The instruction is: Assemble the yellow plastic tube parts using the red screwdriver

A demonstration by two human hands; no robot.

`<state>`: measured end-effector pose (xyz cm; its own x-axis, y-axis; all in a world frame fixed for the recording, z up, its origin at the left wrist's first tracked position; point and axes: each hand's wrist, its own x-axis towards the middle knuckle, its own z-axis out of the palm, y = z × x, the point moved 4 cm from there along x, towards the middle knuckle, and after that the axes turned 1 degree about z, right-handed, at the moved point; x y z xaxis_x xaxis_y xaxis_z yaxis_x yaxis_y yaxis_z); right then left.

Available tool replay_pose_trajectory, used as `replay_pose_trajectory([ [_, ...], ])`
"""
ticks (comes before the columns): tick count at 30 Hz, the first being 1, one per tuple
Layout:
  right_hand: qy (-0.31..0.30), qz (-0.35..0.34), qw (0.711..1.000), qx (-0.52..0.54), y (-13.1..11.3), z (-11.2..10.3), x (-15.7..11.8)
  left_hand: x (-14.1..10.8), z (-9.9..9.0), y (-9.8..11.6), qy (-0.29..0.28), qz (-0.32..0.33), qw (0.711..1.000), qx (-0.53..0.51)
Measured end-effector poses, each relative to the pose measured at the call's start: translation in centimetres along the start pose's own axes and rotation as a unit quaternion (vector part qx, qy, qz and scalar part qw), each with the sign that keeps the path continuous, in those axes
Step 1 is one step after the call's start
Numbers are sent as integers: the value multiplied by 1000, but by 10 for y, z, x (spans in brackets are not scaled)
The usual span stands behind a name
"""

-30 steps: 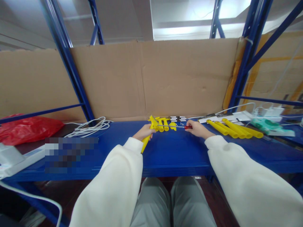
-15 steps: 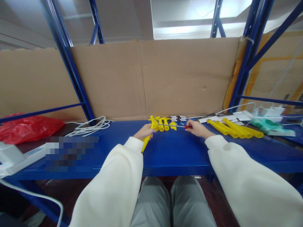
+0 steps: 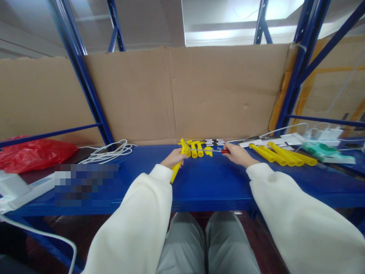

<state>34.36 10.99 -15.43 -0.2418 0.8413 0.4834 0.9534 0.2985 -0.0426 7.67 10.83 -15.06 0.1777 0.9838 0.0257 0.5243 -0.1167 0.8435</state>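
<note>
The yellow piece [image 3: 175, 176] is in your left hand [image 3: 172, 158], just above the front half of the blue bench [image 3: 211, 182], tilted so that its wide head points up and away from you and its tube-like handle slopes down towards you. Your left fingers wrap around it below the head, grasping it. Your right hand [image 3: 237, 155] grips the red-handled screwdriver [image 3: 225, 151] at its handle, and the thin metal shaft runs level to your left, towards the head of the yellow piece. You cannot tell from here whether the tip sits in a screw.

Behind the shaft, just beside the held piece, you have more yellow T-shaped pieces [image 3: 200, 150] lying in a row, then a small yellow part [image 3: 209, 151]. A stack of black-and-white items [image 3: 215, 142] lies behind that part.

To the right of your right hand, yellow tubes [image 3: 281, 156] lie side by side, with white sheets [image 3: 293, 140] behind them and a green-and-white packet [image 3: 322, 151] beyond. Well over to your left are a coiled white cable [image 3: 114, 153], a red plastic bag [image 3: 40, 152] and a white power strip [image 3: 37, 191]. A cardboard panel [image 3: 222, 95] stands along the back, between blue posts [image 3: 85, 87].
</note>
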Motion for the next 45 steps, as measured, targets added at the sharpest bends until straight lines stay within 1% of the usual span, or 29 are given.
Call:
replay_pose_trajectory([
  [3, 14, -11, 1000, -17, -3, -3, -1, 0, 0, 0, 4, -4, 1000, -4],
  [13, 30, -19, 999, -24, -2, -4, -2, 6, -1, -5, -5, 5, 1000, -13],
  [21, 21, -13, 999, -27, -4, -5, -1, 5, 0, -4, 4, 3, 1000, -6],
  [30, 33, -25, 999, -27, -2, -3, -1, 8, -1, -8, 9, -7, 1000, -17],
  [36, 25, -20, 999, -32, -2, -3, -1, 5, 1, -4, 2, -4, 1000, -14],
  [45, 11, -8, 1000, -11, -4, -4, -3, 1, 1, -1, -9, 3, 1000, -4],
])
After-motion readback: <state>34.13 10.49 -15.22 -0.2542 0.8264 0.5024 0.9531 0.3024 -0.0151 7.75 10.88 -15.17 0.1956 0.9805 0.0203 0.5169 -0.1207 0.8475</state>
